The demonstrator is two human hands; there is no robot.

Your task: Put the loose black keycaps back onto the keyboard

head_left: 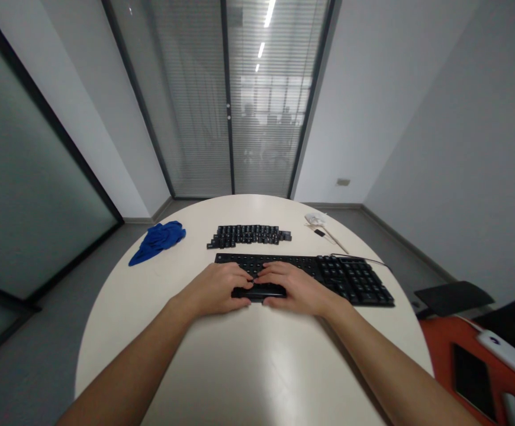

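Now both hands, left hand [215, 290] and right hand [297, 290], press flat together on the keyboard [355, 278], steadying it; loose keycaps [248, 235] lie beyond them.

I'm looking at a small office meeting room. In the upper middle of the frame, glass doors [228, 100] with blinds show ceiling strip lights in the space behind. A frosted glass wall [22, 177] fills the left, plain white walls the right. A round table [248, 367] takes the centre, with a keyboard [350, 278] on it. At the lower right I see a chair [448, 296].
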